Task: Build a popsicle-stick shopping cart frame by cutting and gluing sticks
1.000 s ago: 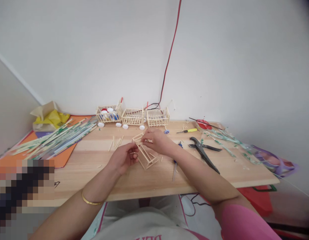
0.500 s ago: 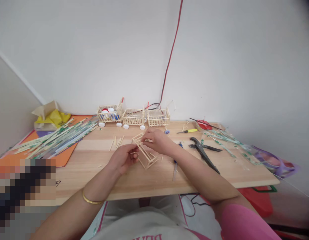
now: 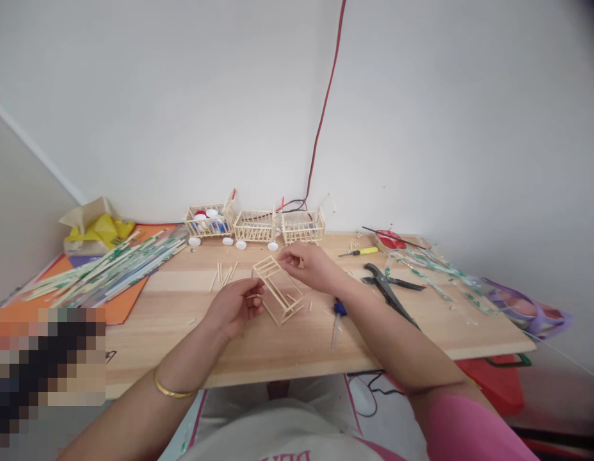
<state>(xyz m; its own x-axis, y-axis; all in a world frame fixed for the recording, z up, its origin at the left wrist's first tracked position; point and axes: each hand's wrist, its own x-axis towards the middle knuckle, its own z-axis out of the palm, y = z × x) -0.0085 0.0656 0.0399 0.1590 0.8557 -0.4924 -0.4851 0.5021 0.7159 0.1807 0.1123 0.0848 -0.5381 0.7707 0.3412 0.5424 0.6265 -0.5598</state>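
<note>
A small open frame of thin wooden sticks [image 3: 278, 291] stands tilted on the wooden table. My left hand [image 3: 235, 308] is at its left side, thumb and fingers closed on the edge sticks. At the frame's upper right corner is my right hand [image 3: 309, 266], its fingertips pinched together; whether a stick lies between them is hidden. Several short cut sticks [image 3: 223, 273] lie left of the frame. Behind it stand three small stick carts: one filled with white, red and blue pieces [image 3: 209, 221], a middle one [image 3: 255, 226] and a right one [image 3: 303, 226].
Black pliers [image 3: 388, 291], a yellow-handled screwdriver [image 3: 367, 251] and a blue-handled tool [image 3: 340, 308] lie to the right. A red dish [image 3: 390, 240] holds a dark stick. Long sticks [image 3: 114, 266] cover an orange sheet [image 3: 128, 310] at left. Green-and-clear wrappers [image 3: 436, 272] lie far right.
My right hand has shifted slightly right, uncovering the frame's top end. The left hand stays at the frame's left side.
</note>
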